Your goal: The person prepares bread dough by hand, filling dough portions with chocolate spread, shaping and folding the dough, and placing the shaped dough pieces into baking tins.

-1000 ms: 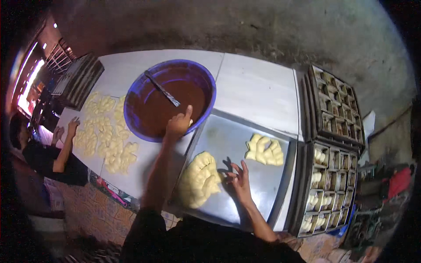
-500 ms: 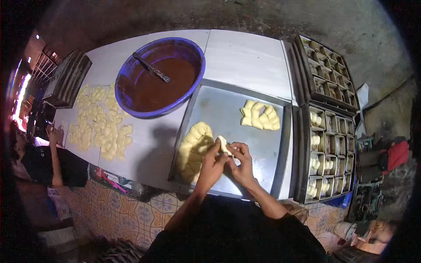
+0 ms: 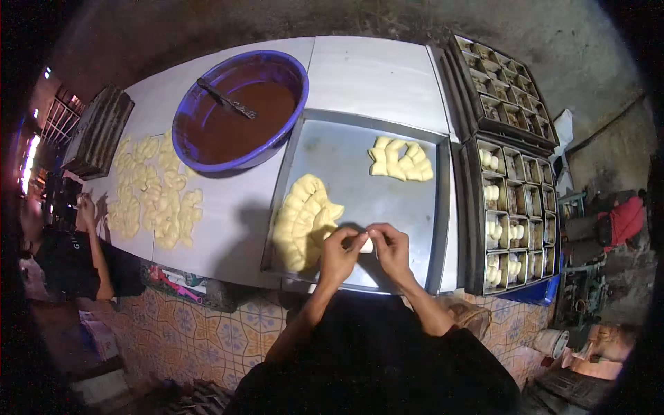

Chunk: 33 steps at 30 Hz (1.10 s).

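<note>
Between my fingertips, over the near part of a metal tray (image 3: pixel 349 159), is a small piece of pale dough (image 3: pixel 367 245), mostly covered by the fingers. My left hand (image 3: pixel 340 256) and my right hand (image 3: pixel 391 252) both pinch it, thumbs and forefingers close together. Just left of my left hand lies a large heap of dough pieces (image 3: pixel 299 221) set side by side. A smaller group of dough strips (image 3: pixel 401 160) rests near the tray's far right corner.
A purple basin (image 3: pixel 181 149) of brown filling with a dark-handled spatula (image 3: pixel 227 98) stands left of the tray. Flattened dough pieces (image 3: pixel 162 200) cover the table's left. Sectioned baking tins (image 3: pixel 515 232) stand at right, some cells holding dough. Another person's arm (image 3: pixel 97 249) shows far left.
The view has shifted, so the table sits higher. My hands have moved nearer the tray's front edge, and the dough piece they hold is now more hidden by the fingers.
</note>
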Each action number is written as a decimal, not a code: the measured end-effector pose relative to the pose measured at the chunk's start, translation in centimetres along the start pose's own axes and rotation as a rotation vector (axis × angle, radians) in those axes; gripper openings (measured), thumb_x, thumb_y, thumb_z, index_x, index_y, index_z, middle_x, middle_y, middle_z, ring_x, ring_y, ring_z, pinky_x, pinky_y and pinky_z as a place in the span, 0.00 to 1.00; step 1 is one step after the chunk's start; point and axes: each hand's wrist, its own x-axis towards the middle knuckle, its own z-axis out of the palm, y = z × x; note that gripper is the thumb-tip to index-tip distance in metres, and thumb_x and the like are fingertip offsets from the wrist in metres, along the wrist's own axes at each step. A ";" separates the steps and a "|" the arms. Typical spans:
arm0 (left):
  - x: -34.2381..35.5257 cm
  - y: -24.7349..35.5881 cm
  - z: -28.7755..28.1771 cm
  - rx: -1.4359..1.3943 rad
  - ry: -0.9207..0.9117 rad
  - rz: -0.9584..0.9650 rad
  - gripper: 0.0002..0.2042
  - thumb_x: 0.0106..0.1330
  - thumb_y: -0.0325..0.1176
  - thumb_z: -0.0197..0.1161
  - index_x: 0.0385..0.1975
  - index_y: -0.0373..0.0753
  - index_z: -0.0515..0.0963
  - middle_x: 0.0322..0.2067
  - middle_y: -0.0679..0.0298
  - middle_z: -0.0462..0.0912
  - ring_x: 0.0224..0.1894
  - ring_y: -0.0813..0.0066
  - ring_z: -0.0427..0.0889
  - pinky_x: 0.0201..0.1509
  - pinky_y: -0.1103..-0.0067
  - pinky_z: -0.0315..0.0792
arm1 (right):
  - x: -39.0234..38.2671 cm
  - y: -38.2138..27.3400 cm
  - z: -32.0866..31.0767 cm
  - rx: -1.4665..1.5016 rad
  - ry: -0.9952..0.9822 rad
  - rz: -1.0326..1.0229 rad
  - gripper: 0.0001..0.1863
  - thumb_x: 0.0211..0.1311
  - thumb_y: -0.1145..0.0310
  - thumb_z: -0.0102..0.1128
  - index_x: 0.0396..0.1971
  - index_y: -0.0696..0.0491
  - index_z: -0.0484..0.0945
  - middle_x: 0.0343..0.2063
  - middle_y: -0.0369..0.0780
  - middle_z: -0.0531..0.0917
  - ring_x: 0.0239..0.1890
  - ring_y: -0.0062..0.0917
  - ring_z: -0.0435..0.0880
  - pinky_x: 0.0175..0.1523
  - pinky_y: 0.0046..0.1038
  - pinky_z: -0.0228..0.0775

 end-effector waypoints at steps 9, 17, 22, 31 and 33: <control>0.3 0.2 -1.1 -0.041 -0.067 0.403 0.17 0.53 0.15 0.60 0.43 0.33 0.69 0.39 0.59 0.71 0.48 0.72 0.71 0.56 0.75 0.66 | 1.5 1.9 -1.0 0.106 -0.331 -0.063 0.46 0.55 0.81 0.58 0.70 0.48 0.44 0.41 0.44 0.82 0.41 0.32 0.82 0.48 0.33 0.73; 4.7 -3.7 -5.5 0.981 0.106 0.212 0.19 0.53 0.35 0.69 0.46 0.43 0.80 0.35 0.58 0.67 0.43 0.58 0.66 0.48 0.67 0.63 | 6.1 3.5 -0.6 -0.517 -0.107 -0.411 0.49 0.43 0.78 0.62 0.69 0.51 0.49 0.46 0.46 0.80 0.45 0.40 0.78 0.52 0.35 0.69; 5.9 -5.6 -5.9 0.888 0.259 0.315 0.07 0.57 0.27 0.61 0.35 0.37 0.76 0.35 0.52 0.73 0.40 0.53 0.71 0.48 0.64 0.65 | 10.9 3.0 4.3 -0.469 -0.224 -0.369 0.46 0.43 0.73 0.66 0.66 0.54 0.54 0.40 0.49 0.79 0.44 0.45 0.75 0.52 0.40 0.67; 3.6 -3.3 -5.7 0.821 0.475 0.298 0.17 0.61 0.26 0.58 0.52 0.37 0.72 0.44 0.52 0.77 0.48 0.55 0.76 0.50 0.64 0.70 | 6.7 -2.8 -1.3 0.210 0.001 -0.264 0.16 0.51 0.79 0.61 0.43 0.59 0.79 0.44 0.40 0.75 0.46 0.23 0.77 0.49 0.22 0.71; 2.8 -1.1 -4.0 0.168 0.171 0.190 0.19 0.65 0.28 0.58 0.56 0.37 0.69 0.45 0.58 0.77 0.49 0.67 0.76 0.50 0.72 0.71 | 5.4 -5.2 -2.7 0.160 0.061 -0.337 0.21 0.50 0.81 0.58 0.48 0.58 0.77 0.52 0.44 0.72 0.54 0.32 0.74 0.56 0.27 0.69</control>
